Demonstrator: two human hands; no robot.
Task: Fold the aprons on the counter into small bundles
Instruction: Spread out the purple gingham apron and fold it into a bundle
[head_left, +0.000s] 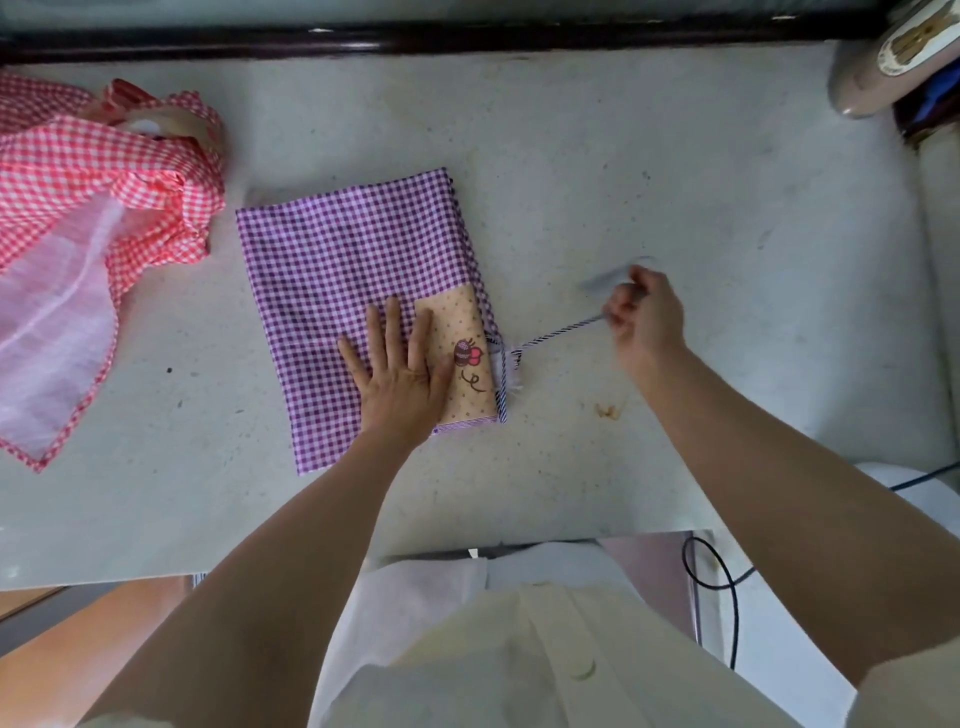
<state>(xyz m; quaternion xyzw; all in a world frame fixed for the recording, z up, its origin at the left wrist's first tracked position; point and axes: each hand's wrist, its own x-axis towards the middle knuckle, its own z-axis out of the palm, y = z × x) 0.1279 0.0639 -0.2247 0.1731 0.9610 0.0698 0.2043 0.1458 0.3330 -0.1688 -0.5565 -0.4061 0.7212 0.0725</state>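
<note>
The left hand (397, 371) lies flat, fingers spread, pressing on the lower right part of the folded purple-and-white gingham apron (337, 270), its fingertips reaching the edge of a peach-coloured patch pocket (465, 358) printed with a small dark-and-pink figure. The right hand (647, 317) is off to the right of the apron, fingers curled round the striped purple-and-white tie string (558, 331), which runs taut from the apron's right edge up to the hand; the hand is blurred, so the finer grip cannot be made out. The apron sits as a flat rectangle near the middle of the pale speckled stone counter (675, 182). Well to its left a red-and-white gingham apron (104, 171) lies crumpled and unfolded, its pale lining showing, with a roll of clear tape (150, 122) resting among its folds.
</note>
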